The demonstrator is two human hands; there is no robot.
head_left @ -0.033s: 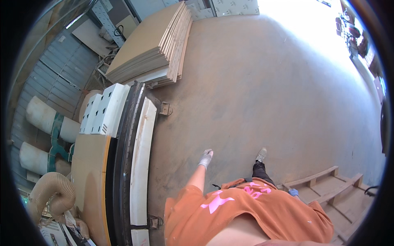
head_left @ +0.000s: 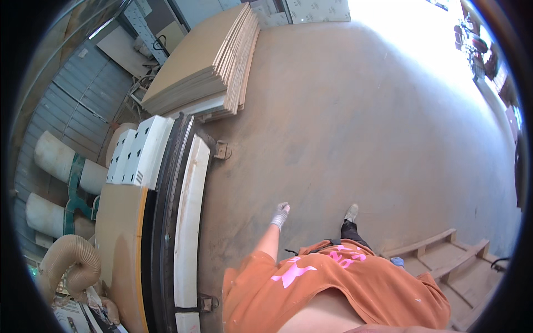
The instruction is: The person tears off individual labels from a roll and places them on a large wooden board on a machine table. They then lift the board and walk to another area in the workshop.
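My left hand point(head_left: 281, 215), in a pale grey-white glove, hangs in front of my body over the bare floor. Its fingers look curled in, with nothing visible in them. To its left runs the long machine, whose white side rail point(head_left: 190, 222) is apart from the hand. Only a small blue-grey patch of my right hand point(head_left: 397, 261) shows past the orange shirt, near the wooden pallet point(head_left: 438, 272). Its fingers are too hidden to read, and I cannot tell whether it holds anything.
A tall stack of brown boards point(head_left: 194, 61) stands far left, beyond the white machine housing point(head_left: 147, 150). A ribbed hose point(head_left: 69, 255) curves at the lower left. Metal brackets point(head_left: 223, 150) jut from the machine toward the concrete floor point(head_left: 333, 122).
The differences are slight. My visible foot sits a little further left and lower in the picture, and my left hand has shifted marginally. Nothing has been picked up or put down.
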